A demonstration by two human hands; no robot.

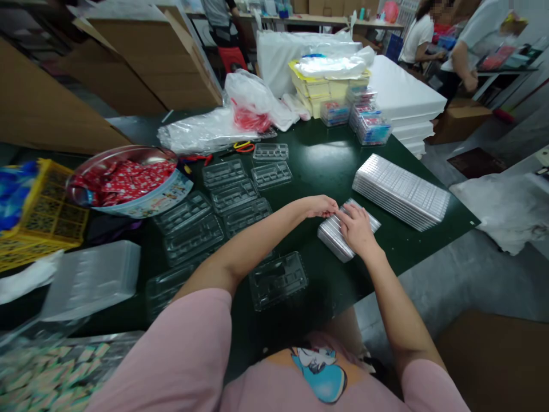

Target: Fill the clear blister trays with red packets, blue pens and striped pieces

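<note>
A small stack of clear plastic blister trays (335,243) lies on the table in front of me. My right hand (359,228) rests on top of it, fingers stretched out over the trays. At the stack's far left edge is my left hand (321,206), its fingertips pinched together beside the right fingers. Whatever may be between them is too small to tell. Single clear trays (244,216) are laid out in rows to the left. One more tray (278,280) lies nearer to my body. Right of my hands, a longer stack of clear trays (401,191) sits on the tabletop.
A tub of red printed pieces (132,183) and a yellow crate (55,212) stand left on the green table (317,166). Scissors (243,147), plastic bags (214,131) and packed boxes (371,123) lie farther back. Several people are in the background.
</note>
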